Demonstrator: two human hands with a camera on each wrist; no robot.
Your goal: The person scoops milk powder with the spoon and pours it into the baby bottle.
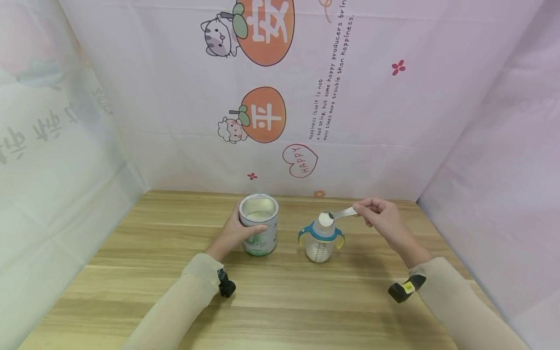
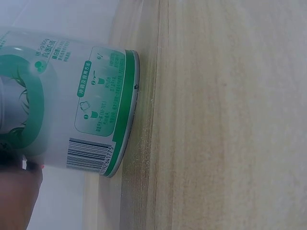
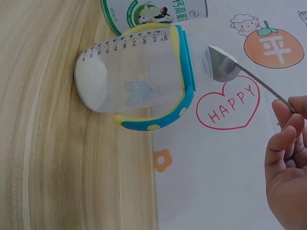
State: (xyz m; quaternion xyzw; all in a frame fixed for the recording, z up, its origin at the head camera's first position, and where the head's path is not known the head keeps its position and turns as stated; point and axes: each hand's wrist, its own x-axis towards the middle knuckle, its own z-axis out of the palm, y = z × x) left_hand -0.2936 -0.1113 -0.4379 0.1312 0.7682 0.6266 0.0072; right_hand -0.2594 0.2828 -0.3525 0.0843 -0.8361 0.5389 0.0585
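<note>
My left hand (image 1: 236,232) grips the side of an open milk powder can (image 1: 264,238), its thumb across the front. Pale powder shows inside the can. In the left wrist view the can's green-and-white label (image 2: 96,105) and barcode fill the left side. A baby bottle (image 1: 318,250) with a blue-and-yellow two-handled collar (image 3: 184,72) stands upright to the right of the can; white powder (image 3: 92,85) lies at its bottom. Between thumb and fingers my right hand (image 1: 385,221) pinches the handle of a metal spoon (image 3: 223,64). The spoon's bowl, heaped with white powder, is at the bottle's mouth.
Both things stand on a wood-grain table (image 1: 280,301). A printed cloth (image 1: 350,165) hangs behind the table's back edge, with more cloth at the left and right sides. Black wrist devices (image 1: 226,284) are strapped at both sleeves.
</note>
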